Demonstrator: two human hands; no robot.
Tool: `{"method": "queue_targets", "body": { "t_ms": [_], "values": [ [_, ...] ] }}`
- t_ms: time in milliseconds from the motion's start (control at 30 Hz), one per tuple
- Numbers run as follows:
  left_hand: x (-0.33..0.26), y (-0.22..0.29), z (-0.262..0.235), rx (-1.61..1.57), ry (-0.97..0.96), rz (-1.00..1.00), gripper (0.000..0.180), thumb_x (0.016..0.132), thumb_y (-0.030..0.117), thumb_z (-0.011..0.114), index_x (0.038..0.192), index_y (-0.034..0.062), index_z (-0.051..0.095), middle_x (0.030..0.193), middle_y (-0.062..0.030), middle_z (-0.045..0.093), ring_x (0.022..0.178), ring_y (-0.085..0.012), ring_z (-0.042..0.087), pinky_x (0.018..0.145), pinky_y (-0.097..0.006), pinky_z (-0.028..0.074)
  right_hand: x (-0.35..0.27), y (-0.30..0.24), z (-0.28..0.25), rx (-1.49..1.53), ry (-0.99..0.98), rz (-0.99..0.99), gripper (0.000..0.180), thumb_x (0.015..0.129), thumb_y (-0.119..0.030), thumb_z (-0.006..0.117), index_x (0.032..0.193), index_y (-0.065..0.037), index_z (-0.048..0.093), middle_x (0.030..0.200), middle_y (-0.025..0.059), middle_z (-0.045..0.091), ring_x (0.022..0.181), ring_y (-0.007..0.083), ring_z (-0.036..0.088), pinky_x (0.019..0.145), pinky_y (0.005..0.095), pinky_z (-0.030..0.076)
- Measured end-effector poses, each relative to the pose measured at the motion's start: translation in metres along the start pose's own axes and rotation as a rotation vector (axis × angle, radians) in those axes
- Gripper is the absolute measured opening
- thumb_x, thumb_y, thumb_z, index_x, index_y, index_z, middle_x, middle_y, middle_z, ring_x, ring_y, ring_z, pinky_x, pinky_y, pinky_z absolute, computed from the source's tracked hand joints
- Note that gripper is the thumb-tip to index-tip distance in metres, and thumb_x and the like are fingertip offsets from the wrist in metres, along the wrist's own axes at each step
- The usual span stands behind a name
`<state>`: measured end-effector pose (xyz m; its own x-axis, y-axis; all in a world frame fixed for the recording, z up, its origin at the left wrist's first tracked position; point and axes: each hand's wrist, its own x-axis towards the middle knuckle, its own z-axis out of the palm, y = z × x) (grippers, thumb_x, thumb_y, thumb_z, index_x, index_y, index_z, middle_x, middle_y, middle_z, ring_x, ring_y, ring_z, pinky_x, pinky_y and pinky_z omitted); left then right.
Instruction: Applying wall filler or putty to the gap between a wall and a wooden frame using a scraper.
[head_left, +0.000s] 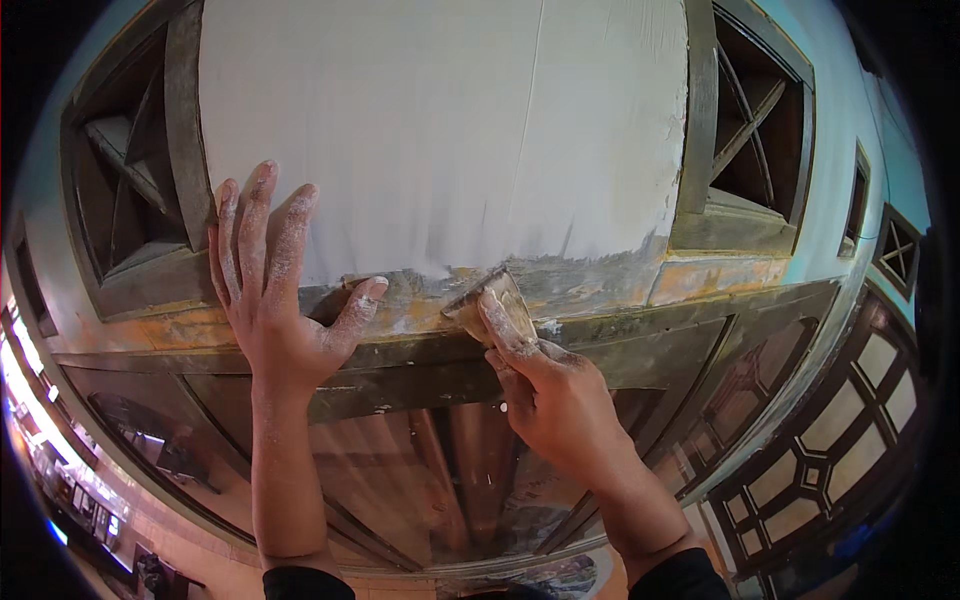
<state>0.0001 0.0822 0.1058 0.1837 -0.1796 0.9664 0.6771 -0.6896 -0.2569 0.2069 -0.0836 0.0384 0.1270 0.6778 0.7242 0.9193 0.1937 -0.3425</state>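
Observation:
My left hand lies against the wall with its fingers stretched upward and spread, white dust on the skin. Between its thumb and palm shows a dark brown patch; I cannot tell if it is a thing or part of the wall. My right hand is closed around a putty knife, its blade against the lower edge of the white plastered panel. Under that panel runs a bare strip of grey and orange-brown, streaked with grey-white smears. My right index finger lies along the blade.
Wooden vents with crossed bars flank the panel, the left vent and the right vent. Below the strip runs a dark wooden frame with glass panes. A lattice door or window is at the lower right; a tiled floor shows far below.

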Motion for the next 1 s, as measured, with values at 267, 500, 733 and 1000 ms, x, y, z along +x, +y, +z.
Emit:
{"method": "queue_targets", "body": {
  "t_ms": [267, 500, 733, 1000],
  "values": [
    [-0.0012, -0.0005, 0.0034, -0.015, 0.0, 0.004, 0.076, 0.077, 0.047, 0.084, 0.137, 0.0031, 0.067, 0.156, -0.019, 0.053, 0.149, -0.0466, 0.041, 0.122, -0.059, 0.032, -0.0012, 0.0036, 0.0003, 0.004, 0.017, -0.029, 0.029, 0.094, -0.014, 0.069, 0.122, -0.014, 0.076, 0.086, 0.0182, 0.072, 0.073, 0.0436, 0.07, 0.065, 0.0537, 0.056],
    [0.0, -0.0003, 0.0039, -0.015, 0.016, 0.02, 0.076, 0.077, 0.048, 0.084, 0.136, 0.0024, 0.067, 0.155, -0.0191, 0.054, 0.148, -0.0464, 0.042, 0.122, -0.059, 0.032, -0.0018, 0.007, 0.0003, -0.012, 0.04, -0.035, 0.028, 0.094, -0.015, 0.069, 0.121, -0.014, 0.076, 0.085, 0.0186, 0.073, 0.072, 0.0425, 0.07, 0.064, 0.0541, 0.057],
    [0.0001, 0.0007, 0.0043, -0.009, 0.001, 0.017, 0.076, 0.079, 0.048, 0.084, 0.137, 0.0029, 0.066, 0.156, -0.0189, 0.053, 0.148, -0.0472, 0.042, 0.122, -0.059, 0.032, 0.0009, 0.0026, -0.0018, -0.033, -0.007, -0.005, 0.026, 0.095, -0.016, 0.067, 0.12, -0.014, 0.076, 0.082, 0.0185, 0.074, 0.071, 0.0424, 0.071, 0.063, 0.053, 0.057],
    [-0.0001, 0.0004, 0.0032, 0.001, 0.026, 0.024, 0.075, 0.08, 0.05, 0.082, 0.138, 0.0035, 0.066, 0.157, -0.0191, 0.053, 0.148, -0.0471, 0.041, 0.122, -0.06, 0.032, -0.0017, 0.0016, -0.004, -0.016, 0.017, -0.008, 0.023, 0.096, -0.017, 0.067, 0.116, -0.014, 0.078, 0.079, 0.0194, 0.073, 0.07, 0.043, 0.071, 0.063, 0.0539, 0.057]
  ]
}}
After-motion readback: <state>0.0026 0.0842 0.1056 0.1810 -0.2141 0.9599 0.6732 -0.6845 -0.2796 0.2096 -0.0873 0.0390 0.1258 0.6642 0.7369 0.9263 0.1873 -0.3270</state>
